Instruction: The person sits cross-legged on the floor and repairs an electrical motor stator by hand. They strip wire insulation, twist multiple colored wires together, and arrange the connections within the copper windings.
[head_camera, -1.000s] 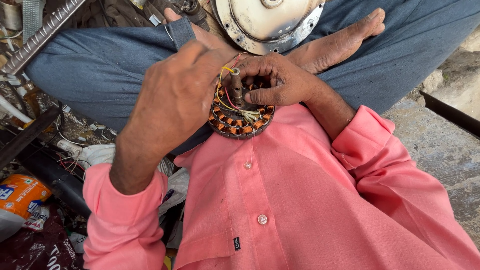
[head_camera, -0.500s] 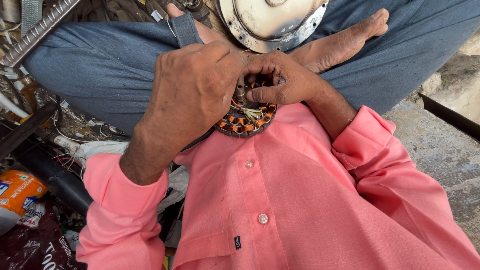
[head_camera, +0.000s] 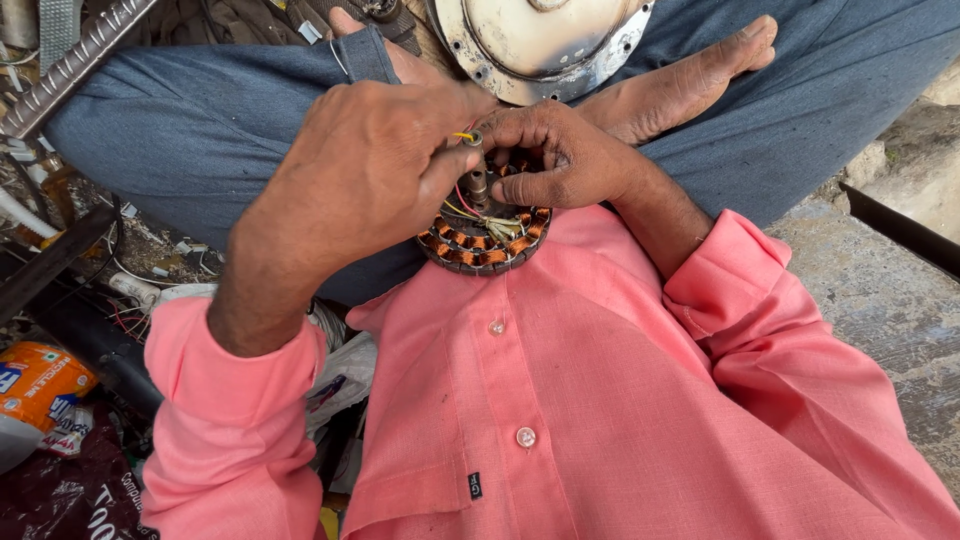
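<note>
Threading thin wires through the shaft: the left hand (head_camera: 370, 170) pinches the yellow wire (head_camera: 462, 135) at the tip of the metal shaft (head_camera: 476, 170), while the right hand (head_camera: 560, 155) grips the shaft and steadies the copper-wound motor coil (head_camera: 485, 245), held against the pink shirt (head_camera: 560, 400) above the lap. Drawing the wires further probably calls for a steady fingertip pull. A round metal cover (head_camera: 540, 40) rests near the feet.

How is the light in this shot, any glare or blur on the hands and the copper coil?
Head view: soft, even daylight, no hard shadows; left hand, right hand and the wound coil are sharp; mild shine on the metal disc; frame edges bend slightly.
</note>
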